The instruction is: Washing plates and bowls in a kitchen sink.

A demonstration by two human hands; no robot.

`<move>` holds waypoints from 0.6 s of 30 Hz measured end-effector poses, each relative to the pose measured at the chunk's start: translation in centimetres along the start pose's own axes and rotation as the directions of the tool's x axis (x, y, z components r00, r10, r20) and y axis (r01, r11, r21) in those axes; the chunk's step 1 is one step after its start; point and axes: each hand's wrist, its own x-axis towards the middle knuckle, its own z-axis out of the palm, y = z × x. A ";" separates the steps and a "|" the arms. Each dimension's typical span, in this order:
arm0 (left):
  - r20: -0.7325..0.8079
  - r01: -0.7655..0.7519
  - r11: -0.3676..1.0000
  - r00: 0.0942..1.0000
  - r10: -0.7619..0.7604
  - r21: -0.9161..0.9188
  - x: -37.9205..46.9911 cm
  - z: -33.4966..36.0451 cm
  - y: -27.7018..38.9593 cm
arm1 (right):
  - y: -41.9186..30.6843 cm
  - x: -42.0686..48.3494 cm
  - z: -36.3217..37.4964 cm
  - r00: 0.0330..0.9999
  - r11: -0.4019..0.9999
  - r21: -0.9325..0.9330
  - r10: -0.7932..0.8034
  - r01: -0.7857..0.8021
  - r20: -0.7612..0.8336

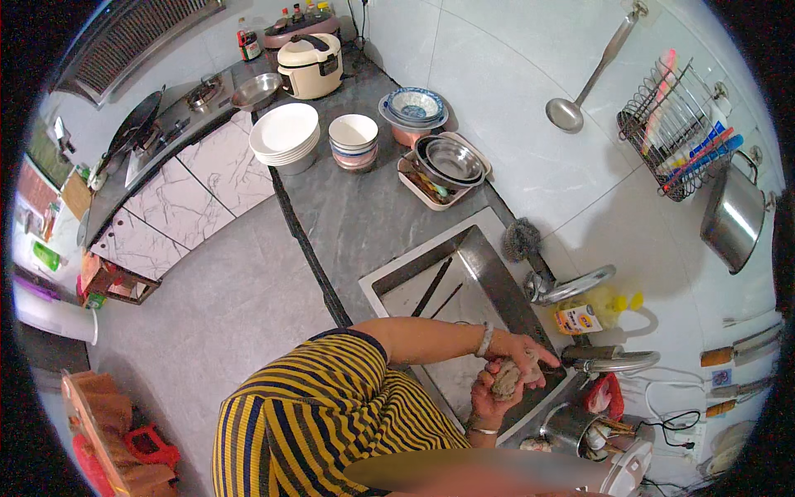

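Over the steel sink (428, 233), my left hand (526, 353), with a beaded bracelet at its wrist, is on a crumpled greyish cloth (506, 380). From below, my right hand (487, 397), a bangle at its wrist, grips the same cloth. Both hands are close together near the sink's far right corner. A long dark strip (433, 287) and a thinner dark stick (446, 299) lie in the basin. Beyond the hands a curved metal faucet (627, 361) stands at the sink's edge.
Stacked white plates (286, 129), bowls (353, 132) and a tray with metal bowls (422, 196) stand on the counter. A scouring pad (520, 239), second faucet (577, 286) and yellow liquid bottle (577, 317) line the wall side. A metal pot (565, 428) is near my right arm.
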 end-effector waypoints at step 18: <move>-0.157 0.095 0.207 0.938 0.310 0.974 5.0 -4.6 -4.5 | -2.1 0.3 1.4 0.980 0.781 -0.610 0.012 -0.133 -0.198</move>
